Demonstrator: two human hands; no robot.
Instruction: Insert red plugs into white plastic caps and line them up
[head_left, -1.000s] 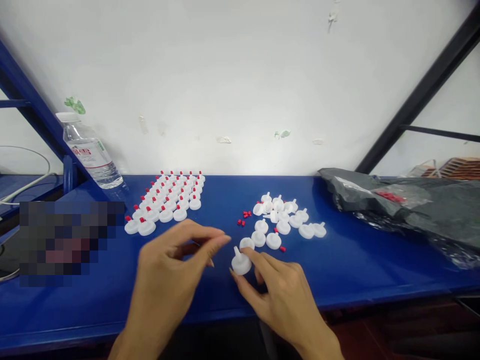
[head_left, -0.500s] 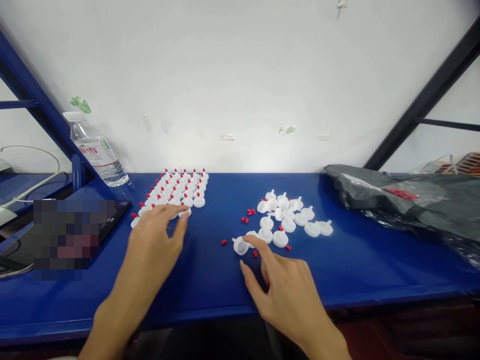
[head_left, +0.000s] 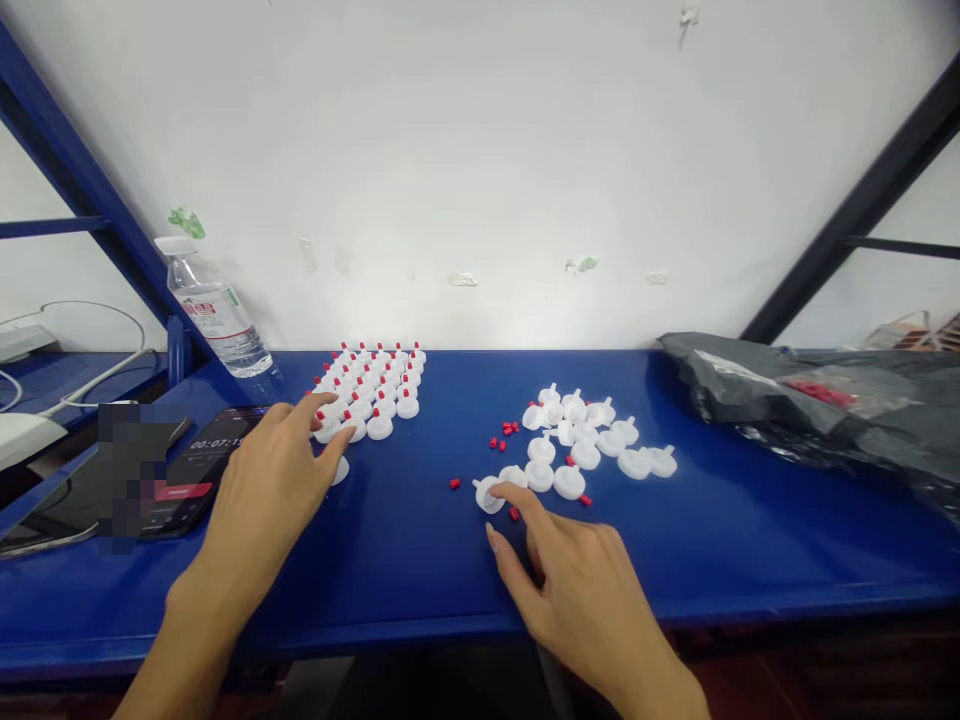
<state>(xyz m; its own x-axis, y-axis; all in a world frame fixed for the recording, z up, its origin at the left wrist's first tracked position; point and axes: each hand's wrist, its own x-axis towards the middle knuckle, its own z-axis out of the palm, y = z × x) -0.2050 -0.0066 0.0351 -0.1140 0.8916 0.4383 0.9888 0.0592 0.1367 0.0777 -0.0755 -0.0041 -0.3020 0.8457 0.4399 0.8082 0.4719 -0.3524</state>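
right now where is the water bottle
In the head view, the water bottle stands back left on the blue table, left of the red-tipped caps.

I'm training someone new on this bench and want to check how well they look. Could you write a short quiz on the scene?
1. True or false: the bottle is to the left of the rows of red-capped white pieces.

2. Which does the right hand touch with its index finger?
A) the black bag
B) a white piece without a red cap
C) the wall

3. Fill in the blank: the small loose caps scattered on the blue table are ____ in colour.

Key: 1. True. 2. B. 3. Red.
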